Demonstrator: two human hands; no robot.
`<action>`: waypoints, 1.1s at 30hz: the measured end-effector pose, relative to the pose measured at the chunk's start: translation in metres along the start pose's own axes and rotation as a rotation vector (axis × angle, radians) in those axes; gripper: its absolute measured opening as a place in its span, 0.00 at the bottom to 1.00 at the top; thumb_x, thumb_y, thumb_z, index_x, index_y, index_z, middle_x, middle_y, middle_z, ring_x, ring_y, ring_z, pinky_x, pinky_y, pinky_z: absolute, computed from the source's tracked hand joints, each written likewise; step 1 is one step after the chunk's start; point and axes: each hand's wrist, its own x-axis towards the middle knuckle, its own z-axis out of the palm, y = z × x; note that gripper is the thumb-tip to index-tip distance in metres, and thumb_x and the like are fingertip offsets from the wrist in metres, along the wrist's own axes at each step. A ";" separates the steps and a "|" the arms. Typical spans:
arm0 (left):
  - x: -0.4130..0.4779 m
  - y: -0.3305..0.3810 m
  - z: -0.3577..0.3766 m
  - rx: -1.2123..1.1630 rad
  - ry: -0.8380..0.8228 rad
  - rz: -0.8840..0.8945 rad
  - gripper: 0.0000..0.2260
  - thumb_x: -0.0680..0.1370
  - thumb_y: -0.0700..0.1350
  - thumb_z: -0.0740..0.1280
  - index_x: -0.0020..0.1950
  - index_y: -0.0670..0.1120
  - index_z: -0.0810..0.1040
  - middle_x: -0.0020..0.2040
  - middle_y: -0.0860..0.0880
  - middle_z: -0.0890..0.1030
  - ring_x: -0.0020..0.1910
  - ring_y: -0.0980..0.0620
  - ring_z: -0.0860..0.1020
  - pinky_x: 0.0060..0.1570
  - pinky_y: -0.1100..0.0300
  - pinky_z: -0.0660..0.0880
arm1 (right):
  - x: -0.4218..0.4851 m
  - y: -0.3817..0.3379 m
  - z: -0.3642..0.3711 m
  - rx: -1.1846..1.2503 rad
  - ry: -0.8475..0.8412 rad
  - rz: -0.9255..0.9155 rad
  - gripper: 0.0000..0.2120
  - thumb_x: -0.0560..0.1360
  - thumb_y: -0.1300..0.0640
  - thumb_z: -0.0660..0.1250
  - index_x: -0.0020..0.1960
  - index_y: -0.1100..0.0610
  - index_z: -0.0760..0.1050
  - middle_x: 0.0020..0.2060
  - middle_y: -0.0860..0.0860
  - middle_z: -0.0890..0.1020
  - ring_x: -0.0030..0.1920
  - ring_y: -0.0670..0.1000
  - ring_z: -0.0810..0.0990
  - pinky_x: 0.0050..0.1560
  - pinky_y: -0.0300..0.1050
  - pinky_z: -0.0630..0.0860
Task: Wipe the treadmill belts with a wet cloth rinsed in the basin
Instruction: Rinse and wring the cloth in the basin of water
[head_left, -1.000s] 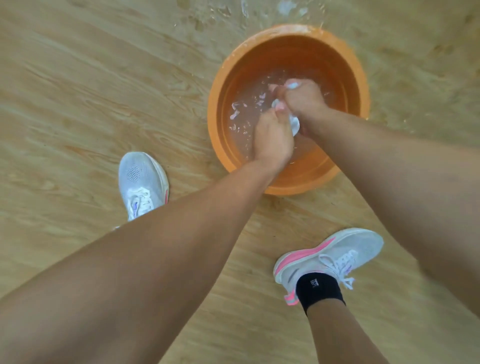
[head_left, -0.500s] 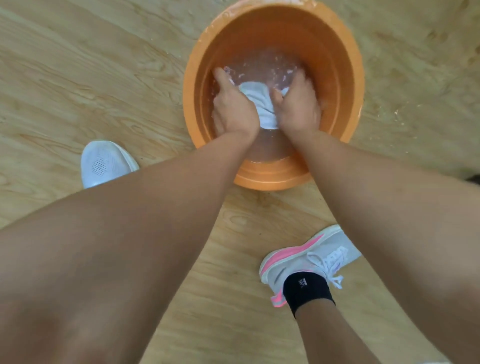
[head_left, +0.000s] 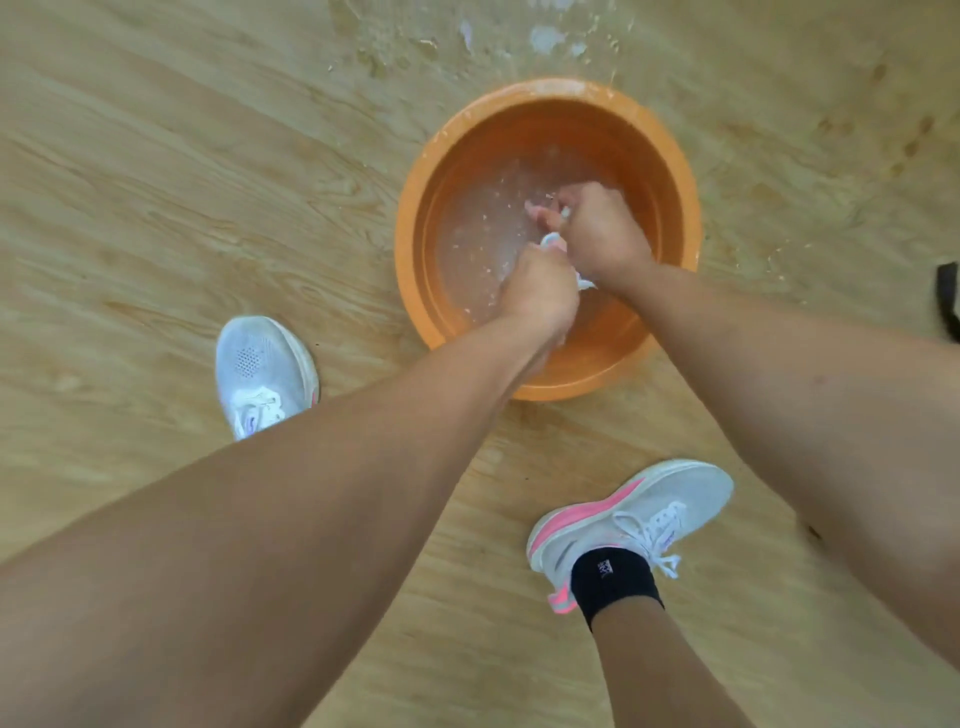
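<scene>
Left hand (head_left: 540, 291) and right hand (head_left: 597, 228) both fisted around white cloth (head_left: 551, 240), bunched between them, over water in orange basin (head_left: 410, 234).

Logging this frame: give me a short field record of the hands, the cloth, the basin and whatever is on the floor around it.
stage: cloth being rinsed or wrung at the basin
left hand: grips the cloth, inside the basin's rim
right hand: grips the cloth's other end
cloth: white, bunched between both hands, mostly hidden
basin: orange, round, on the floor, holds water
floor: wood-grain, with wet splashes beyond the basin
feet: left shoe and right shoe on the near side of the basin
</scene>
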 end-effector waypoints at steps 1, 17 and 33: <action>-0.005 0.003 0.004 -0.008 0.019 0.021 0.16 0.86 0.56 0.53 0.62 0.49 0.74 0.54 0.35 0.83 0.38 0.41 0.77 0.36 0.55 0.70 | 0.003 0.002 -0.004 0.046 0.044 0.032 0.23 0.82 0.43 0.68 0.34 0.55 0.70 0.31 0.51 0.78 0.34 0.56 0.73 0.37 0.49 0.66; 0.061 0.008 -0.023 -0.260 0.120 -0.198 0.15 0.85 0.56 0.62 0.48 0.47 0.79 0.35 0.48 0.81 0.28 0.50 0.78 0.27 0.66 0.73 | -0.006 -0.020 0.065 0.497 0.181 0.121 0.19 0.81 0.46 0.67 0.40 0.59 0.81 0.35 0.53 0.84 0.41 0.57 0.82 0.45 0.50 0.76; -0.017 0.012 -0.041 -0.045 0.509 0.092 0.15 0.85 0.54 0.64 0.61 0.43 0.76 0.56 0.43 0.82 0.54 0.43 0.79 0.53 0.54 0.72 | -0.033 -0.001 -0.018 0.349 0.173 0.396 0.27 0.84 0.39 0.62 0.37 0.59 0.75 0.40 0.60 0.82 0.47 0.60 0.80 0.47 0.49 0.69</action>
